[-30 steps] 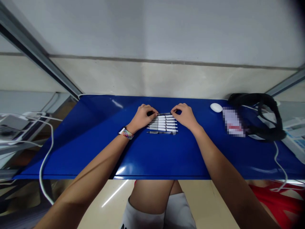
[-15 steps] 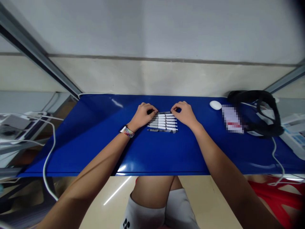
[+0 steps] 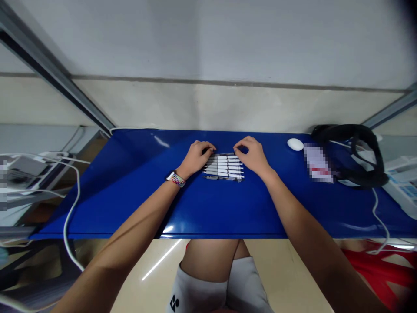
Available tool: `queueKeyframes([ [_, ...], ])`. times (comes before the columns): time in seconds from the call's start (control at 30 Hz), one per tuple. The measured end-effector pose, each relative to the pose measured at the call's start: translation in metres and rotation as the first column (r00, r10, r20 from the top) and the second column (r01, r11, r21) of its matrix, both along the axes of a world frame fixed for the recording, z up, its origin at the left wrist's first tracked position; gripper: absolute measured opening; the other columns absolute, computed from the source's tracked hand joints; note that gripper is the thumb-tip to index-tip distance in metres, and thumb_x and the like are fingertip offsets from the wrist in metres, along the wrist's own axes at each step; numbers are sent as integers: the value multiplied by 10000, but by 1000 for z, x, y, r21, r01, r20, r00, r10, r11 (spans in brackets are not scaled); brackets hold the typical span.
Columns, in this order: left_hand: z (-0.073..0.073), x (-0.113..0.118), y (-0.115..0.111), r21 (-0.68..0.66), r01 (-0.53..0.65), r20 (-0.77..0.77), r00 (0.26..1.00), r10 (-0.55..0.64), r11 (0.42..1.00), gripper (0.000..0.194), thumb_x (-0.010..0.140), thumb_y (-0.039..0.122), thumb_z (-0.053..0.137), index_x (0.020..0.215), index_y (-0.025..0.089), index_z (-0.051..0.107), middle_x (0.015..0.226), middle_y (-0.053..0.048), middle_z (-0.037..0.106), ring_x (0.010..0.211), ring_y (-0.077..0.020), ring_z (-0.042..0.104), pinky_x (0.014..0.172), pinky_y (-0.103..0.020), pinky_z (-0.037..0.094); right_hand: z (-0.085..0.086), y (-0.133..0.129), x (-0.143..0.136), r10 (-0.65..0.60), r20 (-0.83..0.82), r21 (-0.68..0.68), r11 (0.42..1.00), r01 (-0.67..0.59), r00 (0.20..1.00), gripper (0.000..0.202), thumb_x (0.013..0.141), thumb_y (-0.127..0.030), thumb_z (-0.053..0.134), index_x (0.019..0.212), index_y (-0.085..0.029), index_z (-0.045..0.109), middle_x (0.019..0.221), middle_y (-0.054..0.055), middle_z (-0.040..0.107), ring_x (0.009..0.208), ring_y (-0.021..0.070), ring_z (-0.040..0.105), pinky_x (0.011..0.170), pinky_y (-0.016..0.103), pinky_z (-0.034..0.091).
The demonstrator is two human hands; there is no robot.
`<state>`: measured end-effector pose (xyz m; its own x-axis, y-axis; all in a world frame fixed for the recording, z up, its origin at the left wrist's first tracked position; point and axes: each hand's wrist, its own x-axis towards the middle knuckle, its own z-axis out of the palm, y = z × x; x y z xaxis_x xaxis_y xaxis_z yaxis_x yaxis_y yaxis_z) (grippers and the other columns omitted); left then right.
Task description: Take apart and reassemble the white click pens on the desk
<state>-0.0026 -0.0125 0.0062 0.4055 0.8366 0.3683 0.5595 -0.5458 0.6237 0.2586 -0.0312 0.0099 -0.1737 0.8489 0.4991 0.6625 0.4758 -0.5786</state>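
Observation:
Several slim pens (image 3: 224, 167) lie side by side in a close stack on the blue table, mostly white with dark parts. The nearest, a dark pen with a clip (image 3: 221, 178), sits slightly apart. My left hand (image 3: 197, 157), with a colourful woven band at the wrist, hovers by the left end of the farthest dark pen (image 3: 224, 154). Its thumb and fingers curve into a loose ring, tips a little apart. At that pen's right end, my right hand (image 3: 252, 154) is bent the same way. Neither hand visibly holds a pen; light contact cannot be ruled out.
On the right of the blue table (image 3: 208, 208) are a white oval mouse (image 3: 295, 144), a blurred-out packet (image 3: 317, 163) and a black headset-like strap (image 3: 371, 152). White cables (image 3: 70, 208) hang at the left edge. A wall stands behind.
Both hands' fingertips have lifted slightly away from the farthest pen's ends. The pens keep their arrangement; the view has shifted a little.

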Motion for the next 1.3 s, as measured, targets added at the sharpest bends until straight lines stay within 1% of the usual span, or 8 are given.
queueKeyframes([
  [0.13, 3, 1, -2, -43, -40, 3, 999, 40, 998, 265, 1042, 260, 516, 1051, 224, 778, 1040, -47, 826, 1013, -257, 697, 1072, -450, 486, 16, -23, -20, 135, 75, -4, 991, -135, 988, 133, 933, -169, 666, 863, -240, 755, 883, 42, 664, 888, 228, 653, 807, 363, 511],
  [0.23, 4, 0, -2, -53, -58, 24, 998, 59, 997, 287, 1051, 269, 489, 1073, 221, 771, 1003, -51, 819, 1021, -265, 689, 1055, -443, 488, 27, -44, -38, 264, 130, -56, 964, -258, 956, 93, 936, -193, 693, 898, -239, 765, 923, 25, 648, 779, 174, 616, 722, 326, 475],
  [0.37, -1, -3, 2, -61, -66, 88, 994, 71, 996, 309, 1068, 286, 453, 1094, 223, 755, 978, -51, 810, 989, -261, 692, 1034, -445, 481, 33, -58, -50, 360, 252, -76, 933, -352, 898, 60, 944, -268, 744, 892, -249, 767, 977, 39, 647, 902, 202, 638, 770, 339, 462],
  [0.5, -7, -5, 6, -109, -99, 208, 971, 120, 989, 280, 1075, 333, 467, 1166, 234, 713, 982, -47, 802, 978, -249, 712, 977, -419, 508, 34, -57, -49, 387, 320, -133, 922, -363, 865, 105, 928, -326, 794, 857, -257, 758, 986, 47, 655, 923, 223, 627, 769, 357, 450],
  [0.6, -9, -5, 8, -133, -113, 260, 955, 145, 985, 271, 1080, 370, 474, 1159, 236, 696, 961, -45, 799, 967, -245, 716, 946, -403, 517, 35, -56, -46, 401, 330, -174, 915, -363, 854, 100, 900, -303, 825, 848, -256, 754, 972, 44, 663, 939, 232, 632, 760, 358, 443],
  [0.8, -9, -4, 8, -142, -128, 252, 954, 161, 982, 269, 1081, 394, 480, 1139, 237, 690, 969, -47, 805, 974, -246, 716, 971, -408, 511, 37, -54, -44, 456, 293, -287, 880, -378, 840, 111, 858, -197, 835, 876, -270, 753, 978, 20, 711, 864, 207, 641, 712, 345, 416],
  [1.17, -6, -3, 5, -146, -124, 261, 952, 159, 981, 280, 1094, 391, 460, 1113, 237, 693, 974, -48, 799, 988, -240, 709, 989, -414, 510, 39, -54, -41, 462, 319, -313, 875, -368, 827, 156, 839, -260, 875, 779, -245, 731, 916, 14, 702, 779, 179, 606, 667, 328, 379],
  [1.3, -3, -2, 3, -154, -108, 286, 947, 149, 982, 282, 1091, 405, 465, 1105, 239, 693, 966, -45, 794, 1000, -239, 715, 1000, -414, 514, 40, -55, -45, 477, 230, -316, 861, -398, 849, 133, 835, -196, 819, 760, -236, 717, 886, 1, 699, 767, 166, 610, 672, 317, 404],
])
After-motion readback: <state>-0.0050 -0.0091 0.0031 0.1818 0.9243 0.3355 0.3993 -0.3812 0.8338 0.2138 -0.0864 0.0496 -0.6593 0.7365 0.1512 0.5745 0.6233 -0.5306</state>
